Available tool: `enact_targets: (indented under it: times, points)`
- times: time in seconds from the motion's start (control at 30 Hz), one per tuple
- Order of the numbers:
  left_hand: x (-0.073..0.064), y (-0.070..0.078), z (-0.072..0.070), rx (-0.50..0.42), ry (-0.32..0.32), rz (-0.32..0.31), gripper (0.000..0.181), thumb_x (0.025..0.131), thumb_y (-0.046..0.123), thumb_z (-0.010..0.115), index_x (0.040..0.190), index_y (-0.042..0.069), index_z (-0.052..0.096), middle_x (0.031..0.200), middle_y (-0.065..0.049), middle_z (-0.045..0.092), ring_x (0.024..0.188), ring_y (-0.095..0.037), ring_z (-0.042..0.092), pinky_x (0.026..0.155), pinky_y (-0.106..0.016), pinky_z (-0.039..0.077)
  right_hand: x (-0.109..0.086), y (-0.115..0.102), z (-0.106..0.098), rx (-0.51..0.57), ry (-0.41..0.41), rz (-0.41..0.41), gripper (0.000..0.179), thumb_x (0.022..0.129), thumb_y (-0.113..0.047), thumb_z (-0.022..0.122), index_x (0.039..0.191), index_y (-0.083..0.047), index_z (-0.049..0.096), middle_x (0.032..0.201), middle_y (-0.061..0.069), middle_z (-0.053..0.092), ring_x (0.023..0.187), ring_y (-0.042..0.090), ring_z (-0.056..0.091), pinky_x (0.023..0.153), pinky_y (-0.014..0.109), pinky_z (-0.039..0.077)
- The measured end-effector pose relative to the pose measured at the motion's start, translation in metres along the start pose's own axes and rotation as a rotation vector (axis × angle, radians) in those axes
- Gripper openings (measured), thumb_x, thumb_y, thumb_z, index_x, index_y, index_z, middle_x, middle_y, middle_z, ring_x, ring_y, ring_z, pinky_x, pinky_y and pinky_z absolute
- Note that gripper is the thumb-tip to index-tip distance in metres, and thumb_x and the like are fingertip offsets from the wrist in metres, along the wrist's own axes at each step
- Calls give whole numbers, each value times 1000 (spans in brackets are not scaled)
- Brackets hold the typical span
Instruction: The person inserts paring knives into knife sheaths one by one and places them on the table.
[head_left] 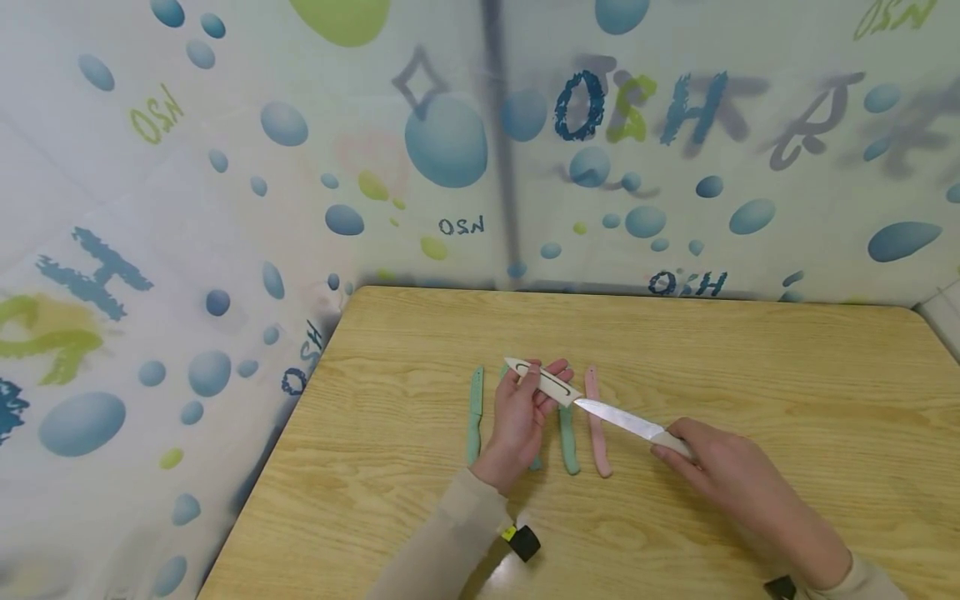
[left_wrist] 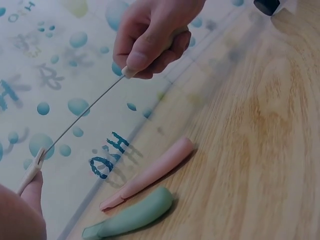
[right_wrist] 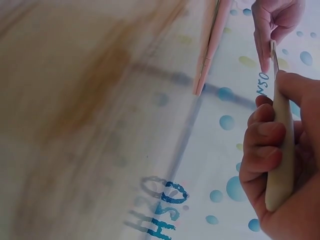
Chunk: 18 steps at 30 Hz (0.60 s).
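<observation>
My left hand (head_left: pixel 517 421) pinches a cream-white knife sheath (head_left: pixel 553 386) with a dark line along it, above the table. My right hand (head_left: pixel 738 479) grips a kitchen knife by its pale handle (right_wrist: pixel 280 160). The knife's bare blade (head_left: pixel 618 418) points left, its tip at the mouth of the sheath; how far it sits inside cannot be seen. Beneath and beside my left hand lie a pink knife (head_left: pixel 597 425) and several green ones, among them a green knife (head_left: pixel 476 417) at the left and another green knife (head_left: pixel 570 442) nearer the pink one. My left hand partly hides the green knives between.
The wooden table (head_left: pixel 375 400) meets a patterned cloth wall (head_left: pixel 450 250) at the back and another on the left. A small black block (head_left: pixel 525 543) with a yellow part shows by the left sleeve.
</observation>
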<state>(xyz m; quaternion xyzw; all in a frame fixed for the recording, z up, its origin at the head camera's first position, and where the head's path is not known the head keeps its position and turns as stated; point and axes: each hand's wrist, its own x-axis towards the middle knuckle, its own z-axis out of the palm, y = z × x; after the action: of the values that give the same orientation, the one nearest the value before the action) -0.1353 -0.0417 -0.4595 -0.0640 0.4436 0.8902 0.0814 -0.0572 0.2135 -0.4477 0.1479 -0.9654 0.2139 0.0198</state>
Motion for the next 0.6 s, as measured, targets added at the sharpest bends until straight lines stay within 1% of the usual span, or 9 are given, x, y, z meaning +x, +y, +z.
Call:
enact_targets:
  times: [0.2,0.37,0.47,0.6]
  points:
    - [-2,-4,4,-16,20,24,29,113,12,38,136,-7,37,129,-28,65,117,-32,69,97,-35,57,1,-2,1,-31,29,-23,21,95,-28,78,99,-12,65,68,-12,43,56,2,37,48,21,33]
    - [-5,-7,8,-30,12,39,29,114,12,37,136,-8,35,130,-27,65,125,-40,62,97,-36,57,2,-6,2,-58,49,-37,22,94,-27,79,100,-10,66,69,-12,45,57,3,38,49,21,34]
    - [-6,-9,9,-38,5,58,26,114,12,38,132,-7,37,130,-28,65,128,-43,59,98,-36,57,3,-9,3,-70,61,-48,22,93,-27,80,100,-10,67,69,-11,45,57,3,38,49,22,34]
    - [-7,-12,11,-43,6,74,25,114,13,38,129,-7,37,131,-29,64,128,-43,59,98,-36,57,4,-11,3,-84,74,-61,23,92,-27,81,98,-10,66,70,-11,44,56,3,37,48,21,33]
